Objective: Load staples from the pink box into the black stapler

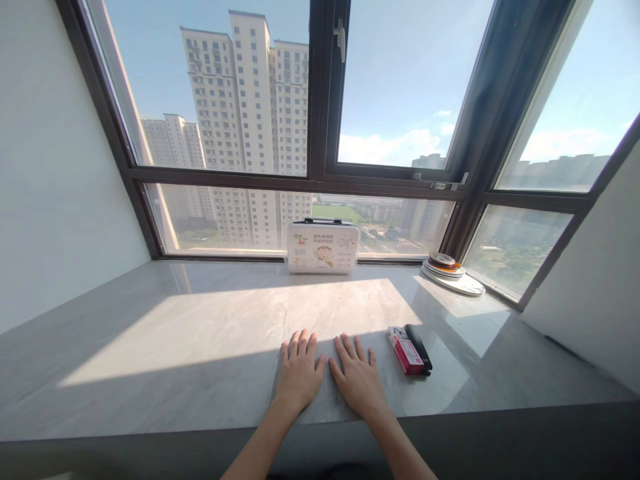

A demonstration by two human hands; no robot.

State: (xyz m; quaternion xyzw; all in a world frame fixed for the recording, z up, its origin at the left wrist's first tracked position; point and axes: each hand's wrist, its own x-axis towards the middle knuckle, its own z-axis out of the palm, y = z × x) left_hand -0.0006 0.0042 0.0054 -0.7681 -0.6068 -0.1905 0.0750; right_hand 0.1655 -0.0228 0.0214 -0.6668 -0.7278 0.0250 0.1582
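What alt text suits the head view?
A person's left hand and right hand lie palms down on a grey marbled ledge. A pink-and-white box and a black object lie beside the right hand; behind, a cartoon-printed case stands by the window.

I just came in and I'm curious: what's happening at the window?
A person has both hands resting palm down on the grey ledge, fingers spread, holding nothing. The left hand and right hand are side by side, a little apart. Just right of the right hand lie a pink box and a long black thing, close together. A white case with a cartoon stands by the window, and some round, flat things are stacked in the corner.
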